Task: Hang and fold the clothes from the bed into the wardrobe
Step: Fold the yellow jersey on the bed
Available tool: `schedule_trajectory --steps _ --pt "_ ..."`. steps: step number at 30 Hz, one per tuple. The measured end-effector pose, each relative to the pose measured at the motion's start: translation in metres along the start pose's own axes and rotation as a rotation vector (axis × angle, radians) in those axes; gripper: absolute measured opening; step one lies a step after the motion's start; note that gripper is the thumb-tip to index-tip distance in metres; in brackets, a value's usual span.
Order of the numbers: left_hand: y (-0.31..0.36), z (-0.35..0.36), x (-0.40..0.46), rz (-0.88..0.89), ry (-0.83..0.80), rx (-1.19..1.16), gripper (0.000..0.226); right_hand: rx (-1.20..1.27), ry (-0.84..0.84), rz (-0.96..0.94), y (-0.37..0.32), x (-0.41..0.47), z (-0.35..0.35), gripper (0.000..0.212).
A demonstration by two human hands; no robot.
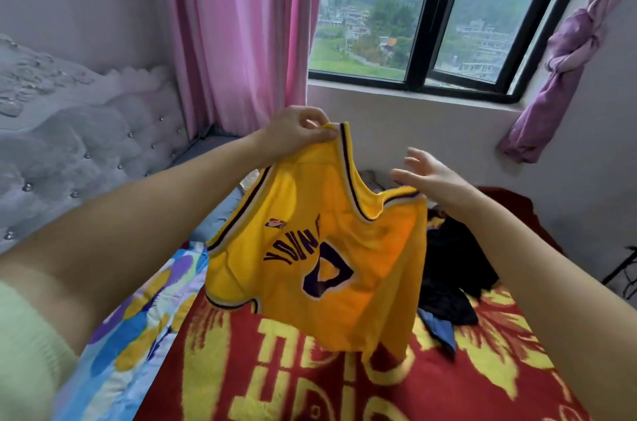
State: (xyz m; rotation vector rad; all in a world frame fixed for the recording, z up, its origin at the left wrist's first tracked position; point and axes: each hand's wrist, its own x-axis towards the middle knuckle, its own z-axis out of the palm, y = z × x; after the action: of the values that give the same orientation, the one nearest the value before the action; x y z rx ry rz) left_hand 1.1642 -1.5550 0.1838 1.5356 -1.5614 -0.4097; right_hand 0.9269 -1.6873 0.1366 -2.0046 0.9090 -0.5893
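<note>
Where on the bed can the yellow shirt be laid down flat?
The near red blanket, under the yellow shirt that the left hand pinches, shows bare. It is crowded to the right, where dark clothes are heaped.

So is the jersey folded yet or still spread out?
Spread out, not folded. The jersey hangs open above the bed, its lettering showing; the left hand pinches one strap, the right hand open at the other.
</note>
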Motion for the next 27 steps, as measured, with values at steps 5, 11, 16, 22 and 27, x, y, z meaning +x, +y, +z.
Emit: schedule_trajectory --steps 5,11,16,22,27 --pt "0.021 0.027 0.009 0.074 -0.123 0.114 0.020 0.105 -0.328 -0.175 -0.069 -0.005 0.043 0.039" --pt "-0.012 0.031 -0.021 -0.192 -0.108 -0.227 0.032 0.310 -0.121 -0.076 -0.076 0.001 0.046 0.018" --pt "-0.018 0.036 -0.037 -0.211 -0.078 -0.415 0.013 0.281 -0.116 -0.033 -0.077 0.012 0.046 0.036" --pt "0.002 0.040 -0.018 -0.502 0.325 -0.619 0.011 -0.062 -0.059 0.070 -0.066 0.012 0.066 0.081" --pt "0.014 0.045 -0.006 -0.655 0.583 -0.991 0.008 0.012 -0.305 0.047 -0.042 -0.017 0.116 0.069"
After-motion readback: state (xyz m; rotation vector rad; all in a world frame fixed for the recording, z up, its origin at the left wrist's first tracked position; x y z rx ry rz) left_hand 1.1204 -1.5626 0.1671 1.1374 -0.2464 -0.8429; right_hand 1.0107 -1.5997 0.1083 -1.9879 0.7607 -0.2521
